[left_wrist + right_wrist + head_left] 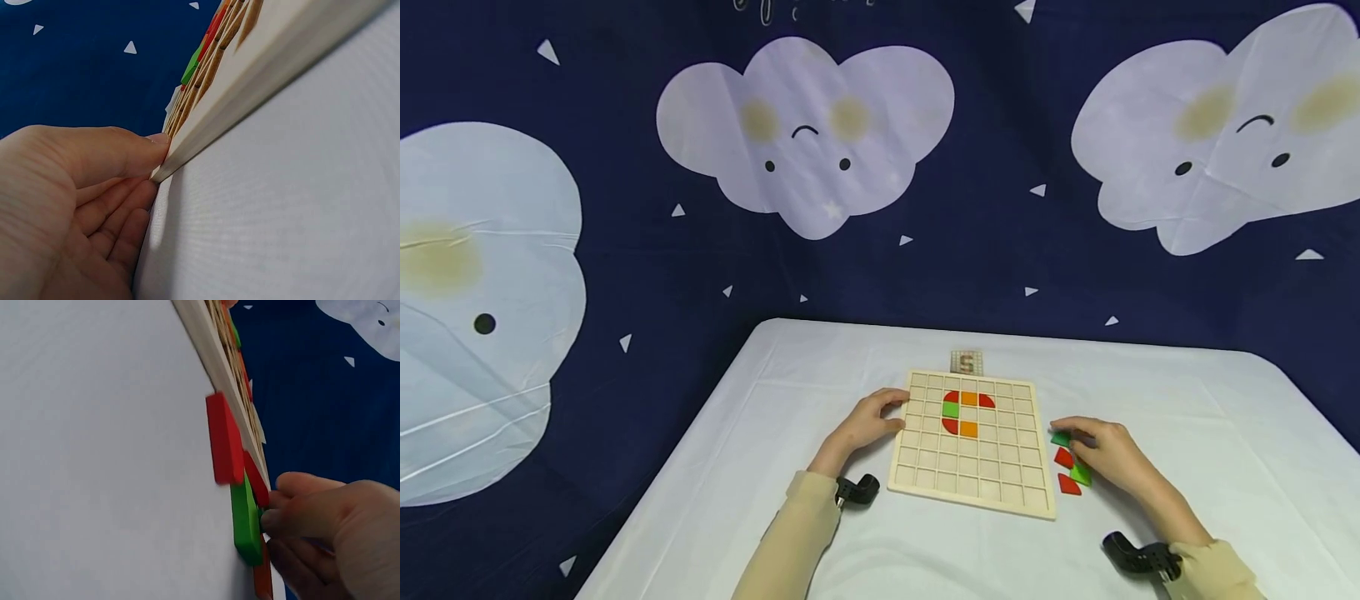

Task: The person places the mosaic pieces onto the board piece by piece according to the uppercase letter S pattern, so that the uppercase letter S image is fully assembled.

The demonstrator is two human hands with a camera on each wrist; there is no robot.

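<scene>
A square wooden grid board (1000,467) lies on the table, with red, orange and green tiles (969,399) set in some upper cells. My left hand (868,419) holds the board's left edge; in the left wrist view, the thumb (125,150) lies on the rim and the fingertips meet its side. To the right of the board, my right hand (1108,450) pinches a dark green tile (1060,438), mostly covered by the fingers in the right wrist view. Just below are two red tiles (1069,485) and a light green tile (1081,474).
A small patterned card (967,362) sits behind the board's far edge. White cloth (1187,417) covers the table, and a dark blue cloth with clouds (985,267) hangs behind. An orange tile (263,575) shows beside the right fingers.
</scene>
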